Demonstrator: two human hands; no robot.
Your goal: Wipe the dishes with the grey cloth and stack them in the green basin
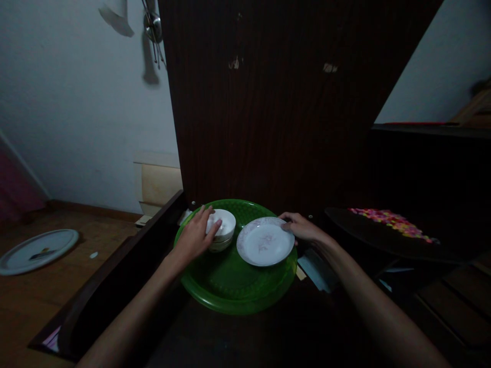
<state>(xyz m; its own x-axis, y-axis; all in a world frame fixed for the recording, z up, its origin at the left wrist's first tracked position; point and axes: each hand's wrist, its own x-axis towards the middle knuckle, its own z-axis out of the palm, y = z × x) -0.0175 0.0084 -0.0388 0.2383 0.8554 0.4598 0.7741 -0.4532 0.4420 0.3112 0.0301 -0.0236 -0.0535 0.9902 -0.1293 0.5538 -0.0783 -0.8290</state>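
white plate (pixel 264 243), one, in right hand (pixel 303 227); one green basket (pixel 238 289)

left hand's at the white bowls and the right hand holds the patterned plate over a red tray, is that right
Not quite: the head view shows the tray is green, not red. The left hand is at the white bowls; the right hand holds the patterned plate.

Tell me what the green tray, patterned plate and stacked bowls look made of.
Green tray: probably plastic, glossy, with rim highlights. Patterned plate: likely glazed porcelain, smooth white with a pale motif. Stacked bowls: seemingly glazed ceramic, white and smooth, though dim light leaves melamine possible.
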